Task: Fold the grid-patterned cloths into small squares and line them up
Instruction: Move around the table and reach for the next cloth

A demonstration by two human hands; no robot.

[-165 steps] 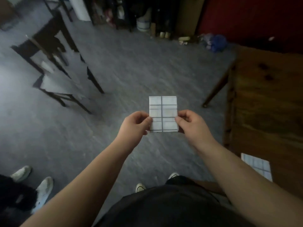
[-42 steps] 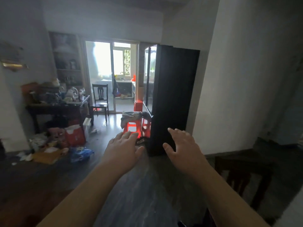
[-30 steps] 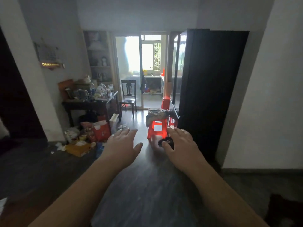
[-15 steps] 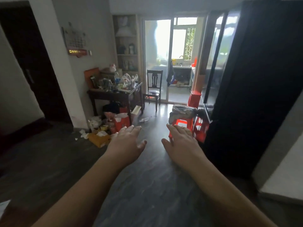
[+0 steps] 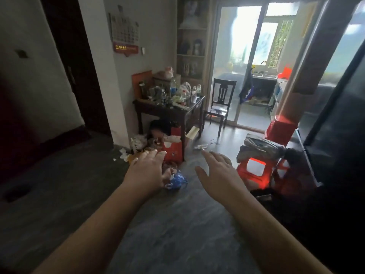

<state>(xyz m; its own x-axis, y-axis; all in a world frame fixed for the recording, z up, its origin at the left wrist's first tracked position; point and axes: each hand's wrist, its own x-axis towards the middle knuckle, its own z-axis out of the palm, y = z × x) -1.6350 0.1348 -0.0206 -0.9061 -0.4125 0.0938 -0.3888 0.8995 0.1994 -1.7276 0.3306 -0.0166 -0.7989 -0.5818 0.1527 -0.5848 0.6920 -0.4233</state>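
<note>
Currently, a head-worn view looks out across a dim living room, with both bare forearms stretched forward into the middle of the picture. The left hand (image 5: 147, 171) and the right hand (image 5: 217, 173) hover palm down, side by side but apart. Their fingers are straight and slightly fanned, and neither hand holds or touches anything. No grid-patterned cloth is visible anywhere in this view, so where the cloths lie cannot be told from here. No line of folded squares shows either.

Beyond the hands runs a dark wood-grain floor (image 5: 177, 224). Past the left hand, on the floor, sit a red paper bag (image 5: 173, 154) and a crumpled blue plastic bag (image 5: 177, 181). They lie beside a dark wooden side table (image 5: 164, 109) crowded with bottles. A dark wooden chair (image 5: 221, 101) stands by a bright sliding glass door (image 5: 246, 46). To the right, a grey bundle of fabric (image 5: 260, 149) rests on a red plastic stool (image 5: 254, 172). A wall calendar (image 5: 124, 30) hangs at upper left.

Judging by the empty hands, the step in hand is likely fetching a cloth to fold. To do it well, the gaze should drop to the work surface first, so the hands reach with the target in sight. Each hand would best pinch one corner of a cloth, lift it clear and hold it taut, so the printed grid lines can guide a straight fold. The floor clutter is a trip risk when walking.
</note>
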